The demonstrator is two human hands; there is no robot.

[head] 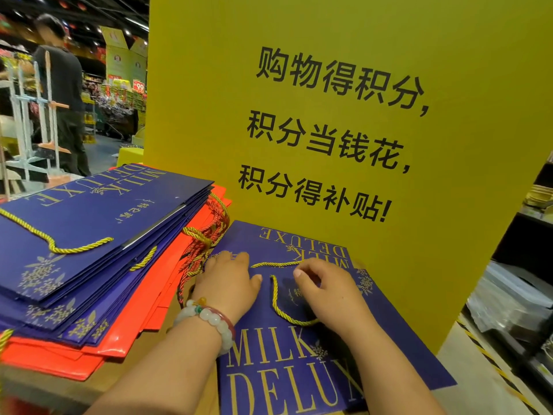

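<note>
A flat blue Milk Deluxe paper bag [404,339] lies on the table [68,384] at the foot of the yellow sign board [329,145], its gold lettering facing the person. A second blue bag [269,235] of the same print lies under it and closer to the board, touching the board's base, with its lettering turned the other way.

Both hands rest on the upper bag, in front of the board. The left hand [227,283] lies flat, fingers straight and thumb spread, pressing the bag's left edge; it holds nothing. A white bead bracelet [215,322] and a thin red bangle sit on that wrist. The right hand [326,292] sits just beside it, further from the board's left edge, with its fingers curled down onto the bag. The gold cord handle [276,301] loops between the two hands and runs under the right hand at both ends; I cannot tell whether those fingers pinch the cord or only rest over it.

To the left of the board, a tilted stack of blue Milk Deluxe bags [98,211] with gold cords sits on top of a pile of red bags [167,283], whose cords hang out toward the left hand. Behind the stack, beyond the board's left edge, a person in a dark shirt [64,73] stands by a pale blue stepladder [27,115] among shop shelves.
</note>
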